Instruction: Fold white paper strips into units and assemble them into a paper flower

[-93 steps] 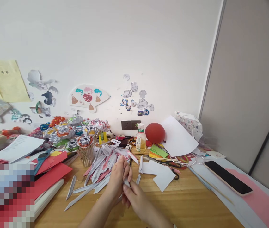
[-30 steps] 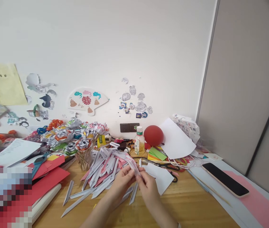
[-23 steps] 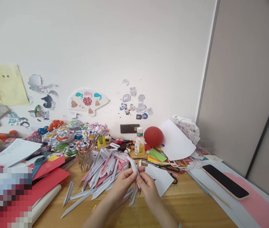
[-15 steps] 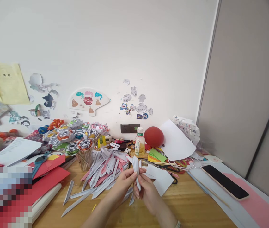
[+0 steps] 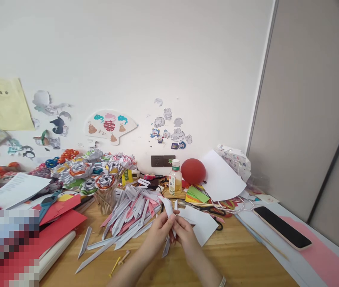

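Between both hands, above the wooden table, I hold a folded white paper piece [image 5: 167, 205] with its pointed end facing up and away. My left hand [image 5: 161, 225] pinches it from the left, thumb on top. My right hand [image 5: 184, 231] grips it from the right, and the fingertips of both hands meet. Fingers cover the lower part of the paper. Just left of my hands lies a heap of folded white and pink paper strips [image 5: 133, 211]. A white sheet [image 5: 203, 227] lies under and right of my right hand.
Behind my hands stand a bottle [image 5: 175, 179] and a red balloon [image 5: 193, 171]. Scissors [image 5: 209, 209] and coloured paper [image 5: 197, 194] lie to the right, with a phone [image 5: 282, 227] farther out. Paper flowers [image 5: 105, 181] fill a stick holder [image 5: 105, 199] at left. Red sheets [image 5: 61, 227] lie nearby.
The paper has turned between my fingers, from an upright, fanned-out look to a flatter, left-leaning one. My hands have closed in around it. Small yellow pieces by my left forearm show more now.
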